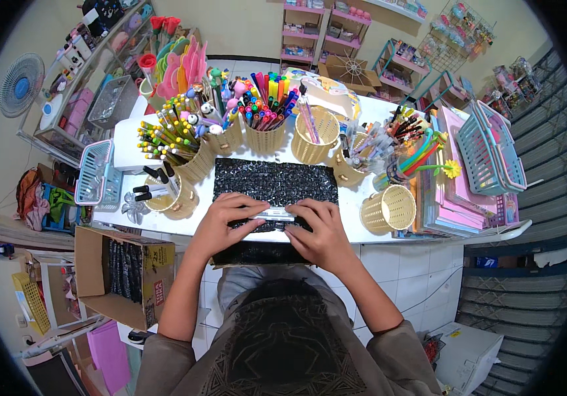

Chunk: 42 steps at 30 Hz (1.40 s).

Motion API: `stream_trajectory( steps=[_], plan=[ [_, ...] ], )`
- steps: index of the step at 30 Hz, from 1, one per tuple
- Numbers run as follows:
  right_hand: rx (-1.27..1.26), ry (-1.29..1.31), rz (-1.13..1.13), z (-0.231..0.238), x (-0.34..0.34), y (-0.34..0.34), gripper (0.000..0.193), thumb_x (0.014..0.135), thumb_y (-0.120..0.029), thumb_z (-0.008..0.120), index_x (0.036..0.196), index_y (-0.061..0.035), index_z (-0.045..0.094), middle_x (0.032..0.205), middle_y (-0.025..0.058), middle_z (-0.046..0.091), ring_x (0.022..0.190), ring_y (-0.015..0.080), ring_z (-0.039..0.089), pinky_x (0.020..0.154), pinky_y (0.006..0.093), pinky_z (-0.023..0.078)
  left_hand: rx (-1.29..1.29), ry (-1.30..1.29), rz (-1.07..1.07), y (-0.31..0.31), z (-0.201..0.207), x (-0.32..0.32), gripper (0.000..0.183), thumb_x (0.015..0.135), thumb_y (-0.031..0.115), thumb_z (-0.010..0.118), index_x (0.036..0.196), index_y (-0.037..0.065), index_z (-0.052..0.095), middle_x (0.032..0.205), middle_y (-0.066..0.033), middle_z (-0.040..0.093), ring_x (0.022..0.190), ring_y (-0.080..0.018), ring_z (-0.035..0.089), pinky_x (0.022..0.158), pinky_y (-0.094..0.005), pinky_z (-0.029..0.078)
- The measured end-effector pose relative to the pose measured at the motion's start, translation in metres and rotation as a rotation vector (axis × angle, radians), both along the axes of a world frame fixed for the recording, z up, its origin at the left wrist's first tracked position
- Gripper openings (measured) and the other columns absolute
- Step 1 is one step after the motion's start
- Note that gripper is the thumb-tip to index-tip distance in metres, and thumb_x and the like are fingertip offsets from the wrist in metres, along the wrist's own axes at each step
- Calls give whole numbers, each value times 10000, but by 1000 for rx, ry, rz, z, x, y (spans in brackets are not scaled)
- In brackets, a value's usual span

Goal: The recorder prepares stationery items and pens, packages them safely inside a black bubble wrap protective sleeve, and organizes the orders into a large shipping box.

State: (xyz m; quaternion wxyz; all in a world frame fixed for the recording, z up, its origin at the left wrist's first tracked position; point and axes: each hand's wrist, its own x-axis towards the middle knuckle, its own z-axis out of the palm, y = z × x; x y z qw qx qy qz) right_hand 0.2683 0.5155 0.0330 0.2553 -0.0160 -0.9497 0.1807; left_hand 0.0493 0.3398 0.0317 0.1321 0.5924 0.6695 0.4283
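A sheet of black bubble wrap [273, 177] lies on the white table, its near end hanging over the front edge. On its near part rests a slim, shiny white-and-silver bundle [273, 214], perhaps pens; its exact kind is too small to make out. My left hand [229, 221] grips the bundle's left end, fingers on top and thumb at the near side. At the right end, my right hand [318, 231] holds it the same way, with fingers bent over it. The bundle lies crosswise, and its middle shows between my fingertips.
Woven baskets of pencils [194, 162], markers [265, 137] and pens stand along the far side. One woven basket [389, 210] sits near my right hand, and another with black-capped markers [174, 198] at left. A cardboard box [92, 264] with black wrap stands below left.
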Motion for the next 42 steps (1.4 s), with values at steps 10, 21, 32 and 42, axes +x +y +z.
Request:
stream_trajectory(
  steps=[10,21,32,42],
  plan=[
    [161,-40,39,7,-13,-1,137,919,-197,800,964,-68,784,1421,56,690,1403,264,590,1171,564,385,-31,4,10,0,2,1,373,897,108,887,1268,90,859,1124,-75,842,1067,-251,774,1001,-399,519],
    [71,-93,-23,1,-15,-1,160,1038,-204,705,1101,-59,683,1357,110,670,1288,284,636,1070,481,425,-16,76,1,-1,1,2,425,899,118,877,1320,81,829,1214,-90,817,1117,-269,743,1022,-414,508],
    [-88,-60,49,-2,-15,11,178,1008,-167,793,1105,-55,694,1186,114,689,1129,300,681,962,447,486,3,274,9,2,2,4,574,882,315,917,1406,123,786,1199,-58,810,1086,-276,739,997,-420,529],
    [5,9,76,-6,-19,13,182,990,-145,811,1105,-54,703,1166,92,731,1123,297,706,968,438,510,47,454,-27,9,1,-3,402,948,318,846,1326,179,829,1150,2,804,1038,-214,730,940,-388,546]
  ],
)
